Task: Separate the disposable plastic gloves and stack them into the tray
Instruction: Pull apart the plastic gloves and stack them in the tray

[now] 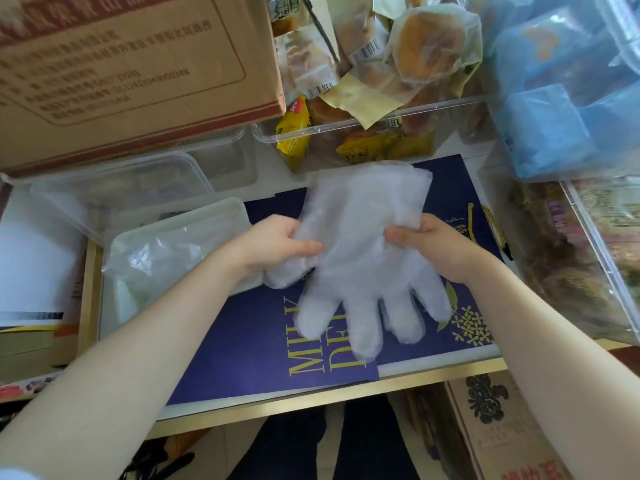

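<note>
A bunch of thin, clear disposable gloves (360, 251) lies over a dark blue paper bag (249, 341), fingers pointing toward me. My left hand (277, 244) pinches the gloves' left edge near the thumb part. My right hand (426, 240) grips the right edge at about the same height. To the left sits a shallow translucent tray (221, 209) with crumpled clear plastic (162, 254) inside; my left wrist overlaps its near right corner.
A large cardboard box (131, 64) stands at the back left above clear plastic containers (138, 181). A clear bin of wrapped snacks (374, 98) sits behind the gloves. Blue packets in a bag (561, 98) and another clear bin (595, 258) crowd the right.
</note>
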